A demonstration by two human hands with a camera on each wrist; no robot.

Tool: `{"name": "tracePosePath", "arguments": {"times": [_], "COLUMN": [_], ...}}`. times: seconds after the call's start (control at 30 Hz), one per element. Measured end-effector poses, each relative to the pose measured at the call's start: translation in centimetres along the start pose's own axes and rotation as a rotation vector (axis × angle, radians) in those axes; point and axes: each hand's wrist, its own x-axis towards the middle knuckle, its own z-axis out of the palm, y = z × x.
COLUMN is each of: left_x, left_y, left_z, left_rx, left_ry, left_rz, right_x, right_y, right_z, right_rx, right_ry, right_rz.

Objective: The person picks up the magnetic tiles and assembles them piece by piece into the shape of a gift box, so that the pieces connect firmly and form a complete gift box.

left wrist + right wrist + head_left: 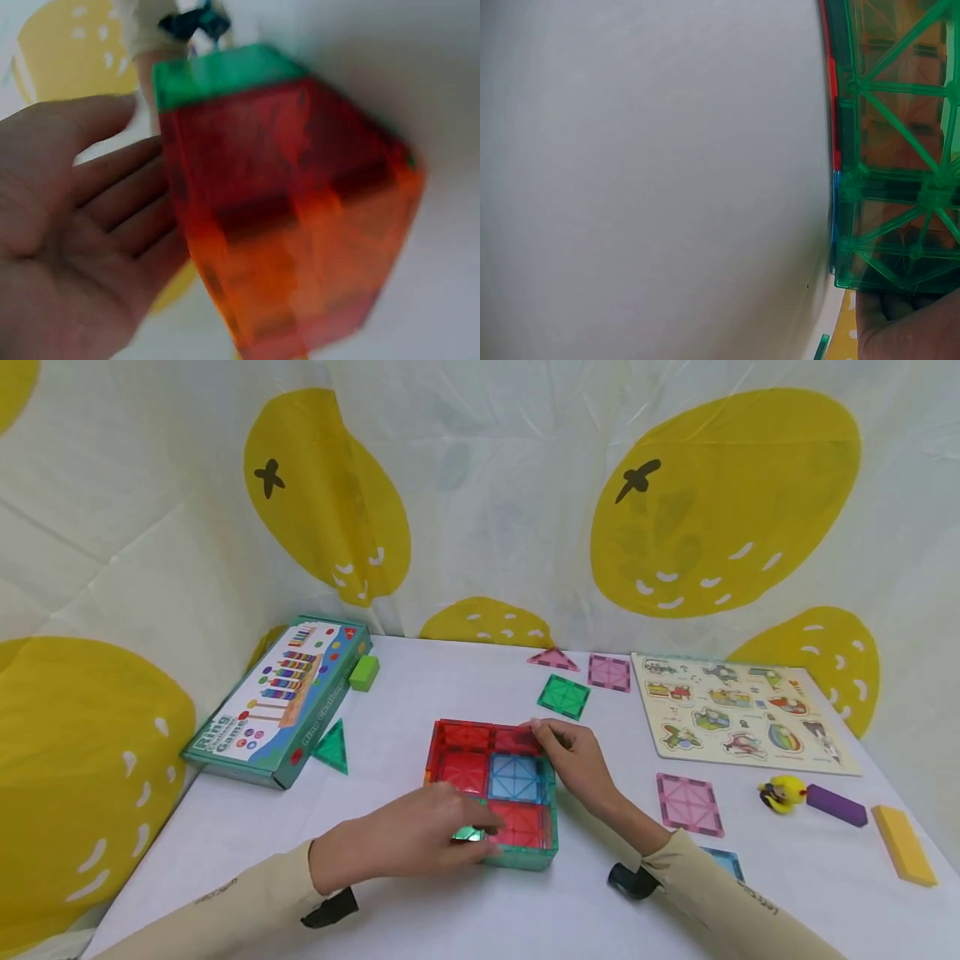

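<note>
Likely light, rigid, slick plastic: the magnetic tile box (pixel 491 789) near the table's (pixel 465 910) front edge may pop apart at seams. We've got our left hand (pixel 408 843) flat, fingers straight, against its near-left wall, right hand (pixel 573 760) pinching the far-right rim. Best hold: opposite walls, low, not the panels.

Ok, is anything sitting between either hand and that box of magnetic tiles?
Nothing visible. The left hand already rests on the near edge of the tile box, and the right hand touches its far right corner. The loose green square tile and green triangle tile lie apart, off to the sides.
</note>
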Motion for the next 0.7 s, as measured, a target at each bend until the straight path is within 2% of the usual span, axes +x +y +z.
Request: {"name": "tracePosePath", "arguments": {"times": [0.07,0.13,0.2,0.27,0.33,0.4,0.53,0.6,0.7], "left_x": [0.0,0.2,0.5,0.7,1.0,1.2,1.7,1.9,2.2], "left_y": [-1.3,-2.8,-4.4,-5.9,-7.1,-8.0,-9.2,-9.5,-9.8], "left_z": [-0.8,-1.3,-1.6,-1.7,-1.6,-1.4,-1.0,-0.8,-0.7], "left_rx": [-0.1,-0.156,-0.211,-0.278,-0.385,-0.531,-0.803,-0.88,-0.909], "left_ry": [0.18,0.405,0.605,0.723,0.767,0.755,0.706,0.685,0.676], "left_rz": [0.03,0.013,-0.054,-0.164,-0.27,-0.354,-0.443,-0.472,-0.51], "right_x": [0.0,0.1,0.0,0.0,0.0,0.0,0.0,0.0,0.2], "right_y": [0.0,0.0,0.1,0.1,0.2,0.3,0.2,0.1,-0.1], "right_z": [0.0,0.0,0.0,0.0,0.0,0.0,0.0,-0.1,-0.2], "right_rx": [-0.003,-0.007,-0.011,-0.014,-0.012,-0.006,-0.003,-0.005,-0.012], "right_ry": [-0.002,-0.005,-0.003,-0.005,-0.008,-0.012,-0.017,-0.021,-0.02], "right_rz": [0.001,0.002,0.005,0.004,0.005,0.004,0.005,0.007,0.015]}}
